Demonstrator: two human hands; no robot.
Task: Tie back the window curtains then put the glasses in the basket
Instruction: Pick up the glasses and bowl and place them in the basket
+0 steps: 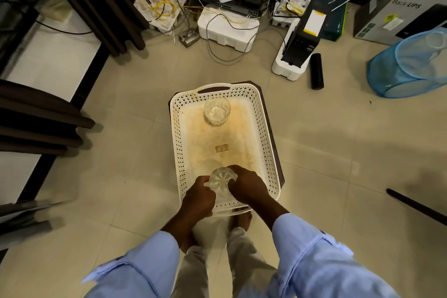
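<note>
At the centre of the frame, the basket looks like matt cream plastic with perforated walls, its floor stained yellowish. The two glasses, one at its far end and one in the hands, are clear cut glass. Pale glossy tiles cover the floor. At lower frame, the sleeves are soft light-blue cloth.

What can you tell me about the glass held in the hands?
The glass is clear, with a cut pattern radiating like a star across its base, which faces the camera. It is tipped rather than upright, held over the near end of the white basket. The left hand and right hand grip it from either side. It looks empty.
</note>
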